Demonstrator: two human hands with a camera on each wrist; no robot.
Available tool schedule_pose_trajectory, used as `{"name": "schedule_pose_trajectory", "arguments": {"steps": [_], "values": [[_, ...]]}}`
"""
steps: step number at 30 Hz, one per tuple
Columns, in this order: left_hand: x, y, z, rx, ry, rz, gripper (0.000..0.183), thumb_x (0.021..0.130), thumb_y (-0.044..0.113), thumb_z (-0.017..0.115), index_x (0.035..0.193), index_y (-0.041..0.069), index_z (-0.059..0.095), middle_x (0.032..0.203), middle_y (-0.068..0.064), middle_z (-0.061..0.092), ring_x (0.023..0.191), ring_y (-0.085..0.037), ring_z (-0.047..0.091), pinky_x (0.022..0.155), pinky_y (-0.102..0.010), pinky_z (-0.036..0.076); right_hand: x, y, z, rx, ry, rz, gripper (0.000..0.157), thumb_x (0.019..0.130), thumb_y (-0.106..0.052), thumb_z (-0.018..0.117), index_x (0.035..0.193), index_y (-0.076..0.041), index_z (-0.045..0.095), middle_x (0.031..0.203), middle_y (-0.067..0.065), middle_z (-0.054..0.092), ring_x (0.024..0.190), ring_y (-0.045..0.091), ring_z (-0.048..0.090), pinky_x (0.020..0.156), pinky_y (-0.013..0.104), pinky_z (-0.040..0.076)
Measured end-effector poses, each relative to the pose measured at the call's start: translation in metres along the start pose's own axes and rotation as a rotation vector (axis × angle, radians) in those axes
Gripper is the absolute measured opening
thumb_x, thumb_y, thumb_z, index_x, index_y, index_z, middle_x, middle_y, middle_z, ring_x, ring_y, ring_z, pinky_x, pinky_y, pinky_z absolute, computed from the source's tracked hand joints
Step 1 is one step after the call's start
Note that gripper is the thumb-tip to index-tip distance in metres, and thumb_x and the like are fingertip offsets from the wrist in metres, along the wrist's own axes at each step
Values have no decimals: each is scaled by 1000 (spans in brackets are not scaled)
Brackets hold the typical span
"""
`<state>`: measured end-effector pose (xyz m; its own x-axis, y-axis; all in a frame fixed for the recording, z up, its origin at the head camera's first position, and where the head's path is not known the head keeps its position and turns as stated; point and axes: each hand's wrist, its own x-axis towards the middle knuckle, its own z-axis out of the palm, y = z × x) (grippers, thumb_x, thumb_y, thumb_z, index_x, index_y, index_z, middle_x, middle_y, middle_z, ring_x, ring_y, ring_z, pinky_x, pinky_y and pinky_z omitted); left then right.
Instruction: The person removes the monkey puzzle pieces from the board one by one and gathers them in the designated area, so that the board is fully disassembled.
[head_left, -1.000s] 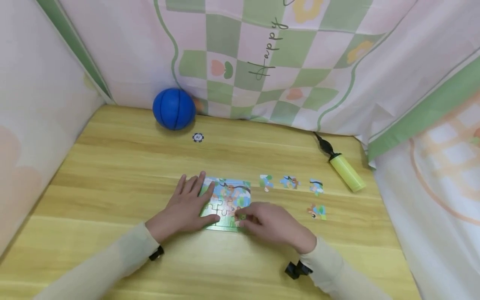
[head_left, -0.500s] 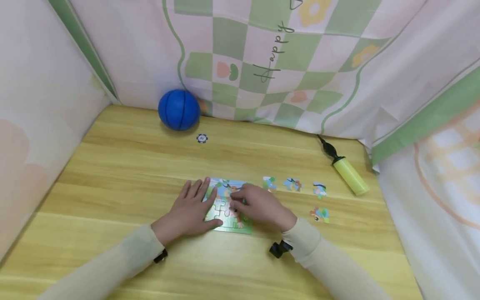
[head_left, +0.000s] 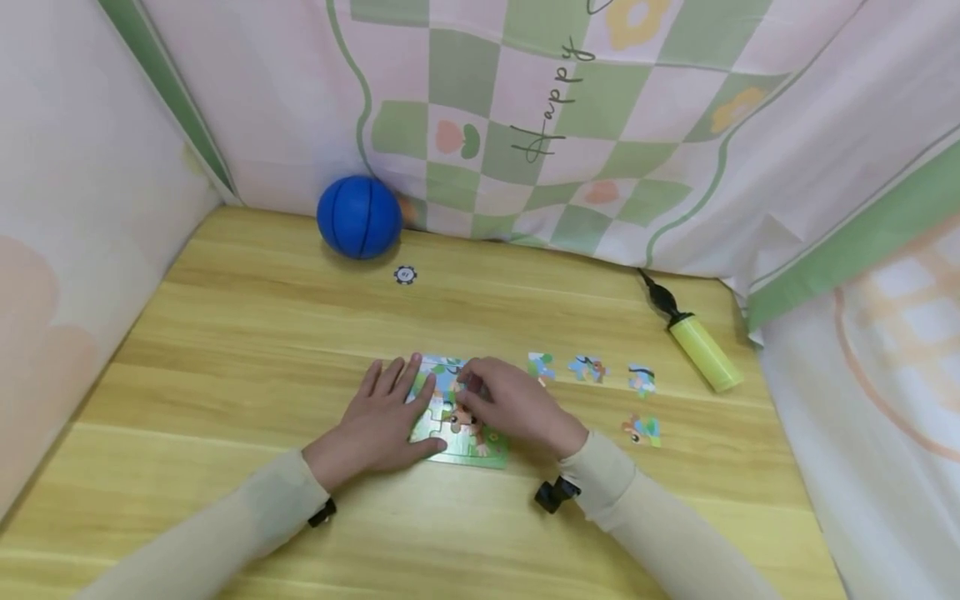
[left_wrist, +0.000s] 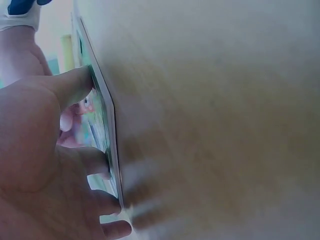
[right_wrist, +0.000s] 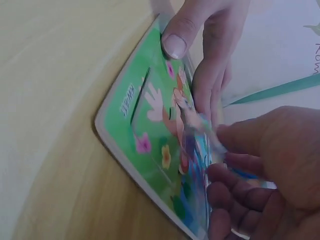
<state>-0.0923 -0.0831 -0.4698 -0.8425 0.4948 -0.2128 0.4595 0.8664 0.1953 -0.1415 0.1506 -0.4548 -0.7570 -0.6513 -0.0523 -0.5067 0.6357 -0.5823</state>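
Observation:
A jigsaw puzzle board (head_left: 487, 458) with a green rim lies on the wooden table, its picture showing a cartoon animal and flowers. My left hand (head_left: 378, 421) rests on its left side with fingers spread; in the left wrist view the thumb (left_wrist: 77, 85) touches the board's edge. Over the upper middle of the board, my right hand (head_left: 517, 404) has its thumb and fingers bent together. The right wrist view shows it pinching a blurred, tilted puzzle piece (right_wrist: 207, 131) at the board's surface. My right hand hides the board's upper right part.
Several loose puzzle pieces lie right of the board, among them one with an animal's face (head_left: 641, 430). A blue ball (head_left: 360, 217) and a round chip (head_left: 406, 275) are at the back left. A yellow hand pump (head_left: 703, 352) lies at the right, near the curtain (head_left: 540, 200).
My right hand has moved from the board's lower right up to its upper middle. My left hand stays on the board's left side. The view has shifted slightly.

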Motion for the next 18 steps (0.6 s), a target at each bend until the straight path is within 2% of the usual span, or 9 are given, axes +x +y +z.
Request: {"name": "schedule_pose_trajectory", "arguments": {"steps": [4, 7, 10, 14, 18], "values": [[1, 0, 0, -3, -5, -5, 93, 94, 75, 43, 162, 14, 25, 167, -19, 2, 152, -40, 3, 118, -60, -4, 2, -1, 2, 84, 16, 16, 13, 103, -23, 62, 113, -14, 63, 82, -9, 64, 60, 4, 60, 57, 27, 53], [2, 1, 0, 0, -11, -4, 93, 94, 76, 43, 162, 14, 24, 167, -19, 1, 152, -40, 2, 117, -60, -5, 0, -2, 2, 162, 17, 43, 13, 104, -22, 61, 115, -15, 62, 83, -7, 67, 61, 7, 64, 57, 28, 54], [2, 1, -1, 4, -16, -3, 94, 94, 77, 42, 162, 15, 24, 166, -18, 1, 152, -40, 1, 117, -59, -7, -2, -2, -2, 243, 59, 70, 14, 103, -23, 63, 115, -16, 63, 88, -5, 69, 64, 12, 64, 57, 29, 53], [2, 2, -2, -4, -20, -2, 95, 94, 76, 44, 162, 14, 24, 166, -20, 1, 152, -41, 1, 117, -59, -7, -10, 7, -17, 299, 135, 57, 15, 101, -23, 66, 114, -15, 66, 90, -4, 70, 67, 16, 60, 57, 29, 50], [1, 3, -3, -24, -31, -9, 95, 94, 75, 45, 162, 13, 23, 166, -20, -1, 152, -41, -1, 117, -59, -8, -32, 27, -39, 326, 102, 71, 17, 100, -23, 68, 113, -12, 66, 90, -2, 69, 73, 18, 61, 61, 31, 51]]}}
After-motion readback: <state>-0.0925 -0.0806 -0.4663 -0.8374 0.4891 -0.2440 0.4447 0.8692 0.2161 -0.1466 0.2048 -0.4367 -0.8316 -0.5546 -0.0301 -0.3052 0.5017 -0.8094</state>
